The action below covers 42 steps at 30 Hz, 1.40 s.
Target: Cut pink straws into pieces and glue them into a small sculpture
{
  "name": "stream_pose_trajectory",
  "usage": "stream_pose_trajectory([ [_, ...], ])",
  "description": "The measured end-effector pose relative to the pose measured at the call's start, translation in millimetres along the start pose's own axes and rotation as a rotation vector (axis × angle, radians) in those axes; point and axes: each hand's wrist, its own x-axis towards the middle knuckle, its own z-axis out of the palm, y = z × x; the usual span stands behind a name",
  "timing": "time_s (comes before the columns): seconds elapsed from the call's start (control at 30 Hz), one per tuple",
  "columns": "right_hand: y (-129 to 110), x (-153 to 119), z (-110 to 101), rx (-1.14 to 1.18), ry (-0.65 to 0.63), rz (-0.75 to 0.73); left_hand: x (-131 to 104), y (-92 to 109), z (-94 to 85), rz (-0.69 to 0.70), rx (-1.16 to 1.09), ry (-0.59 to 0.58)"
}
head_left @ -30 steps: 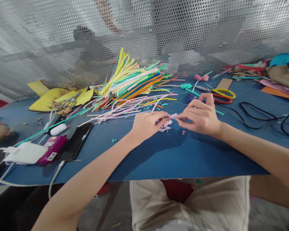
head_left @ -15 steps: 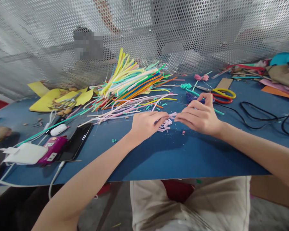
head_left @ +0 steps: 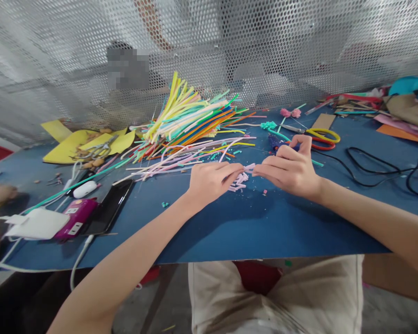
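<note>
Blue tabletop (head_left: 209, 236) below, lilac piece (head_left: 249, 167) sits between left fingers (head_left: 234, 167) and right fingers (head_left: 270, 170).

pale glare on the mesh (head_left: 209, 51), soft shadows across the table (head_left: 264, 232), edges stretched.

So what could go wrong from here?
The lilac piece between the left hand and right hand is small; if it slipped, it might be lost among the loose lilac bits close by. The scissors lie beyond the right hand, so a careless reach could meet them. A white cable hangs over the edge of the table near the left forearm, which might snag it.
</note>
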Motion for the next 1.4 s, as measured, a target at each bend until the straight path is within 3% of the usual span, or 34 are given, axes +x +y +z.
stream_pose_trajectory([
  [0.1, 2.2, 1.7, -1.6, -0.002, 0.031, -0.003, -0.2, 0.0, 0.5, -0.042, -0.023, 0.004],
  [0.23, 12.4, 5.9, -5.9, 0.037, 0.078, 0.116, 0.4, -2.2, 2.0, -0.101, -0.067, 0.004],
  [0.43, 30.3, 5.0, -3.8, 0.15, -0.025, 0.064, 2.2, -5.8, 4.3, -0.185, -0.108, -0.038],
  [0.6, 29.5, 2.9, 4.5, 0.152, -0.025, 0.022, 3.0, -5.4, 4.4, -0.194, -0.117, -0.079],
  [0.83, 38.7, -1.9, 9.6, 0.117, -0.028, 0.158, 7.0, -11.8, 2.0, -0.263, -0.057, -0.076],
  [1.0, 40.0, -3.7, 9.2, 0.179, -0.085, 0.218, 7.1, -17.3, 7.1, -0.194, -0.04, -0.027],
  [1.2, 30.5, -2.6, 7.3, 0.223, -0.152, 0.176, 5.1, -20.2, 14.5, -0.051, -0.14, -0.029],
  [1.4, 24.2, 0.3, 5.0, 0.263, -0.2, 0.175, 5.2, -19.2, 19.0, -0.013, -0.085, 0.047],
])
